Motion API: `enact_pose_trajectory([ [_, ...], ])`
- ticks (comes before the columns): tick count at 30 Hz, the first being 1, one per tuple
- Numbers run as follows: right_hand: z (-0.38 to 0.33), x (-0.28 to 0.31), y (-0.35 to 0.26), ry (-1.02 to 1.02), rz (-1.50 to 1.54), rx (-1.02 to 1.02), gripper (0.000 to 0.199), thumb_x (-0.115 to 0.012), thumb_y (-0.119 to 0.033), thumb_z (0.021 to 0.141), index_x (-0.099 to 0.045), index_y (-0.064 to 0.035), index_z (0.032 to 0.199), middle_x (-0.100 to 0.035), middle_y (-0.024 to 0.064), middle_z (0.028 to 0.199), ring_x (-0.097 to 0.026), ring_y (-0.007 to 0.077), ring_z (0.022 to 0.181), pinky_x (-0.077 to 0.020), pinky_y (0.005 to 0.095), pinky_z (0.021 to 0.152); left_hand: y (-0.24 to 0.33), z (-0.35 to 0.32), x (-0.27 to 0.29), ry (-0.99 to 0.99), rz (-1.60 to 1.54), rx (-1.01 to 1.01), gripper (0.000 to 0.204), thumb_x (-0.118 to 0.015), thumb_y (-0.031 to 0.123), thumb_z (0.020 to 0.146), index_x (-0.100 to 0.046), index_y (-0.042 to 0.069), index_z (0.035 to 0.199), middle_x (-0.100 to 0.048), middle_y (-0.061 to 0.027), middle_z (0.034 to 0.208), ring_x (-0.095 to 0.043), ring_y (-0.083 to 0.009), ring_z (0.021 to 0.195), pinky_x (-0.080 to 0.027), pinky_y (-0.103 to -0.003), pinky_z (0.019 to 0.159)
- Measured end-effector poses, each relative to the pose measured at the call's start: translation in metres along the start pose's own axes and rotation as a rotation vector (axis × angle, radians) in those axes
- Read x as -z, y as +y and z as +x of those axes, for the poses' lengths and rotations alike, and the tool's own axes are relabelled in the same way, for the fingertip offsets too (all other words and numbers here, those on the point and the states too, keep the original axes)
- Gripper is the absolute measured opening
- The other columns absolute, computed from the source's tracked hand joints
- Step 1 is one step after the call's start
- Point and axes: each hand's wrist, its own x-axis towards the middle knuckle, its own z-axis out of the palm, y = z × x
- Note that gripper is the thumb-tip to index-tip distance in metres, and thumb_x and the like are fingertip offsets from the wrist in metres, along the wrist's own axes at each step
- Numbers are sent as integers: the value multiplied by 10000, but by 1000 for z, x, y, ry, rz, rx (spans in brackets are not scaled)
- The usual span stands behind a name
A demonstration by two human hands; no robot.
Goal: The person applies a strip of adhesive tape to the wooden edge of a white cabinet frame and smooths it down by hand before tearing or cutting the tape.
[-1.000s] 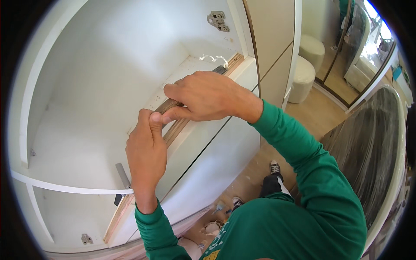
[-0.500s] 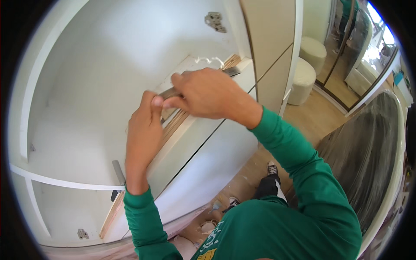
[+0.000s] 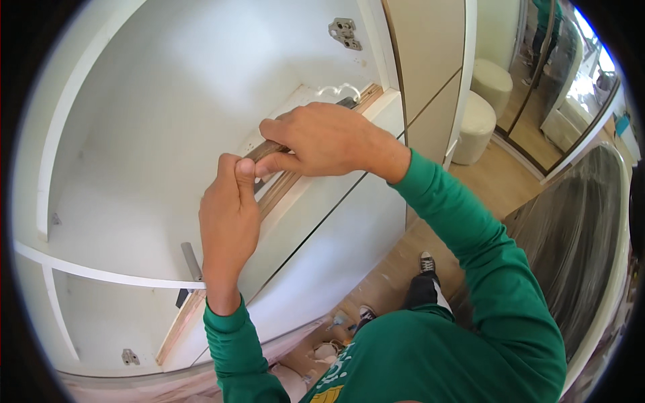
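Both hands grip a long flat hand tool [image 3: 270, 148] with a brownish shaft and a dark metal end; I cannot tell if it is a chisel or a file. My left hand [image 3: 230, 205] is closed on its near end, thumb pressed along the top. My right hand [image 3: 329, 140] wraps over it farther along, covering most of it. Below them runs the cabinet's front edge [image 3: 275, 195], its layered wood bare between white faces. A white curled strip [image 3: 339, 89] lies by the far end of that edge.
The white cabinet interior [image 3: 148, 168] has metal hinges [image 3: 345, 33] on its walls. A grey rod-like piece [image 3: 191, 262] stands by the divider. Right of me are a plastic-wrapped dark panel [image 3: 564, 248], pale round stools [image 3: 474, 127] and a mirrored door [image 3: 537, 101]. Debris [image 3: 329, 349] lies on the floor.
The tool's metal end has drawn back toward my right hand, so less of it shows. Both hands stay closed on it. The whole view has shifted slightly.
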Motion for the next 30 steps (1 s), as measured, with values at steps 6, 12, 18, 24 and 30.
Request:
enact_pose_trajectory([
  [6,-2,-3,6,6,26,-8,689,-650,-697,1054,-647,-15,956,-726,175,748,-714,446,725,-556,545,680,1,3,-3,-37,17,42,530,-326,508,1254,-531,49,1084,-600,-189,764,-605,-399,708,-471,-515,691],
  [12,-1,-6,0,65,-12,-65,643,-679,-626,1055,-707,2,922,-735,201,740,-753,448,744,-600,544,716,-4,11,-7,-8,-36,-13,530,-319,507,1256,-529,48,1095,-590,-192,766,-564,-371,697,-469,-496,696],
  [18,-5,-13,0,138,-60,-124,633,-672,-623,1057,-680,-5,922,-727,197,750,-744,452,752,-590,548,709,-4,25,-14,-65,-100,2,549,-320,548,1247,-539,58,1135,-591,-191,786,-564,-371,717,-484,-492,720],
  [24,-2,-12,-3,74,-5,-46,630,-665,-644,1061,-645,-24,946,-721,177,755,-728,443,755,-572,543,702,-14,9,1,-82,-88,66,536,-332,537,1248,-542,57,1136,-564,-181,763,-542,-342,705,-488,-490,720],
  [30,1,-8,-1,33,40,-27,636,-673,-660,1052,-663,-31,958,-726,171,761,-727,432,744,-564,537,694,-11,2,4,-56,-121,53,519,-372,525,1253,-555,66,1094,-494,-55,767,-473,-165,704,-469,-363,678],
])
